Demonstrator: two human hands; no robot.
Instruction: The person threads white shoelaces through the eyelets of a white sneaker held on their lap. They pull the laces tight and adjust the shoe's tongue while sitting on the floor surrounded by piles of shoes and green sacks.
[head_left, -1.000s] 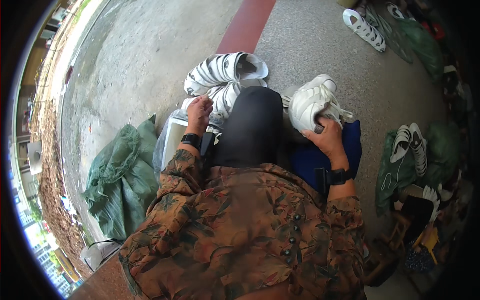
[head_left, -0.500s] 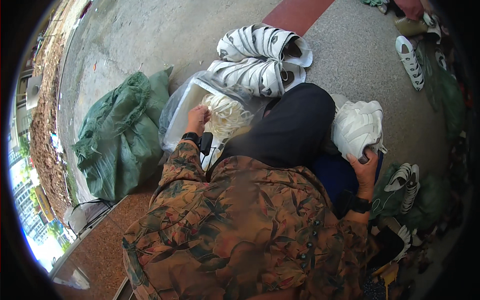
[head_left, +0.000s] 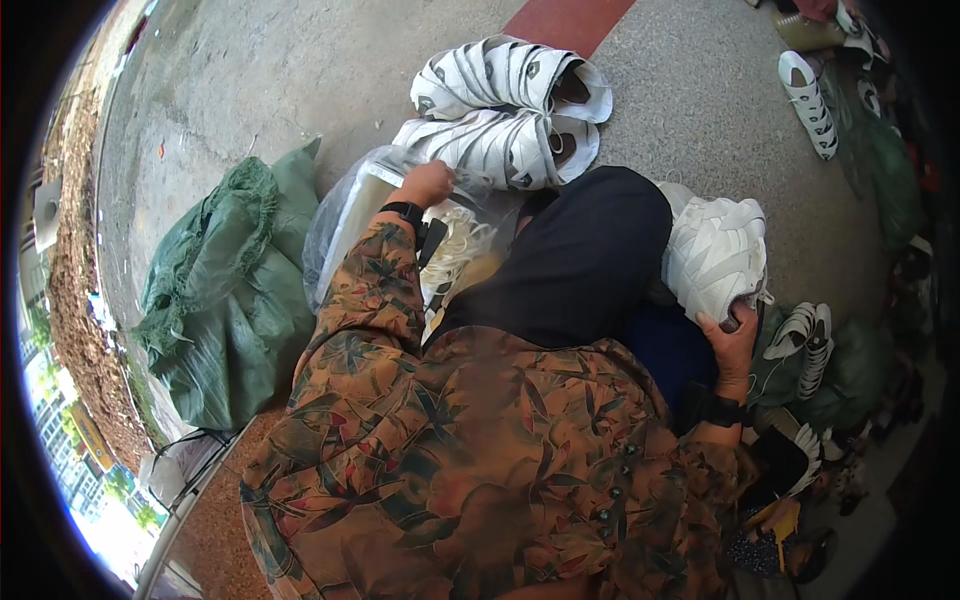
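Observation:
My left hand [head_left: 428, 183] is over the far side of a box [head_left: 368, 192] lined with clear plastic. Its fingers are curled closed, and what they hold, if anything, I cannot make out. Loose white shoelaces [head_left: 456, 243] lie heaped in the box, partly behind my wrist and sleeve. Beside my right thigh, my right hand [head_left: 735, 342] grips the near end of a nested bundle of white shoe uppers [head_left: 716, 250], thumb on the near edge. Two more rolled bundles of white shoe uppers [head_left: 490, 80] lie side by side on the ground beyond my knee.
A green woven sack [head_left: 225, 290] slumps left of the box. On the right lie a single white upper [head_left: 808, 105], laced uppers [head_left: 815, 350] and dark green sacks [head_left: 858, 372]. A co-worker's shoulder [head_left: 815, 8] shows at the top right. A red stripe [head_left: 570, 22] crosses the concrete.
My left hand has moved up and right, from the shoelaces to the box's far side. My right hand keeps its grip on the uppers. The view has shifted slightly.

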